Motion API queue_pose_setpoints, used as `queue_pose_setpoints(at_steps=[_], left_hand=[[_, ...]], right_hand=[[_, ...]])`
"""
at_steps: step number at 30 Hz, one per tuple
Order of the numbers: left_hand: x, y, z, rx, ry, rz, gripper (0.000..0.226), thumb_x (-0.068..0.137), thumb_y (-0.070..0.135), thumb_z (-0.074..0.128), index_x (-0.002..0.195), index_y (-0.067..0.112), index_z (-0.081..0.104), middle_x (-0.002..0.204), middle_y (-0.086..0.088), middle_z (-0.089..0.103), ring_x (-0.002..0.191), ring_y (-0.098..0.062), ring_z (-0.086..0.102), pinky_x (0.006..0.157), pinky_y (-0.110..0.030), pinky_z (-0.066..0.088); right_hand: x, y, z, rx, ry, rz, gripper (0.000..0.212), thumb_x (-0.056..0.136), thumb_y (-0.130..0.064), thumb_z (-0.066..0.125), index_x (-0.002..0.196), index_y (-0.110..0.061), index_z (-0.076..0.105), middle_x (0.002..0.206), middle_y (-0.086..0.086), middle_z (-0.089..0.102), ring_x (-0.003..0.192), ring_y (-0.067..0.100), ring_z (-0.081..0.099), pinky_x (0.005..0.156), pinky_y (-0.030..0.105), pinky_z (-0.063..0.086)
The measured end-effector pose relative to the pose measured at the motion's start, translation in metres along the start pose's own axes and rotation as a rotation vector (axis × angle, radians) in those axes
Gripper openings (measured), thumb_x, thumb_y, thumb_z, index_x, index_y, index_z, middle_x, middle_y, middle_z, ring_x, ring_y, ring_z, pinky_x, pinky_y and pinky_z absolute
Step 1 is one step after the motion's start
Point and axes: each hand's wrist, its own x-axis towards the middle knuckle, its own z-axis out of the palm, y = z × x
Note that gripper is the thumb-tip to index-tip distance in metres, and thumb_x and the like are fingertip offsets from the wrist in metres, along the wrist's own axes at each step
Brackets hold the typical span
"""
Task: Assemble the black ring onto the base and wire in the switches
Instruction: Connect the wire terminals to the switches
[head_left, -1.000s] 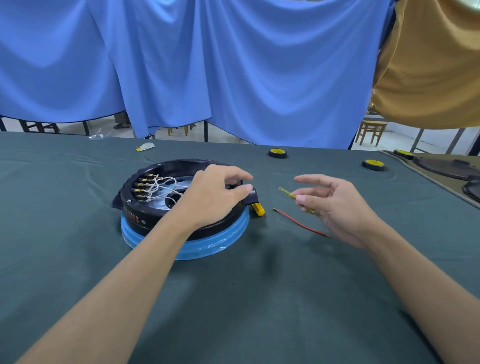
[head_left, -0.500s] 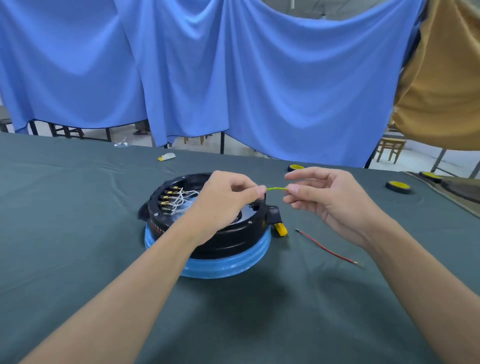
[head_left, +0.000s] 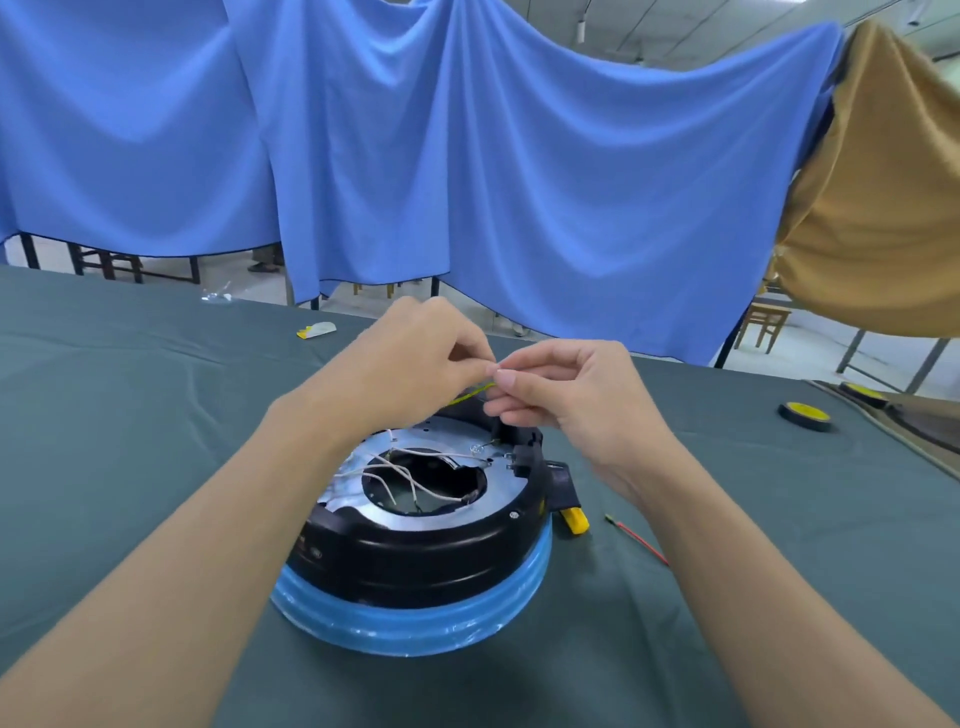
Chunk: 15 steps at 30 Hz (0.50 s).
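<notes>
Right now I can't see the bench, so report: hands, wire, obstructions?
Hands: left hand and right hand both pinch yellow-green wire above black ring. Ring sits on blue base. Spare red wire lies on cloth, right of ring, untouched.

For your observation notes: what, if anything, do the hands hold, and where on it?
Left hand and right hand pinch the yellow wire at its upper end, over the black ring.

A person's left hand (head_left: 415, 358) and right hand (head_left: 576, 400), both bare. Left forearm (head_left: 208, 545) and right forearm (head_left: 753, 571) are bare as well, from the wrists back away from the grip. Right at the grip, one short, rounded fingernail (head_left: 507, 379) is visible.
</notes>
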Motion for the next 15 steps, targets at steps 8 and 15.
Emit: queue_pose_setpoints(at_steps=[8,15], left_hand=[[0.021,-0.007,0.004,-0.074,-0.205,0.036,0.011,0.089,0.023,0.069,0.081,0.026,0.077,0.055,0.020,0.065,0.053,0.005,0.061,0.054,-0.027,0.053],[0.023,-0.024,0.018,-0.065,-0.241,-0.007,0.013,0.085,0.019,0.074,0.074,0.026,0.076,0.055,0.020,0.065,0.049,0.002,0.061,0.047,-0.010,0.041]], right_hand=[[0.005,0.017,-0.005,0.149,0.048,0.102,0.009,0.090,-0.003,0.062,0.099,-0.001,0.066,0.085,0.017,0.074,0.077,0.025,0.074,0.063,0.021,0.055],[0.011,0.041,-0.012,-0.632,0.282,-0.032,0.018,0.093,-0.027,0.059,0.080,-0.023,0.070,0.076,-0.011,0.073,0.075,0.002,0.067,0.070,0.016,0.050]])
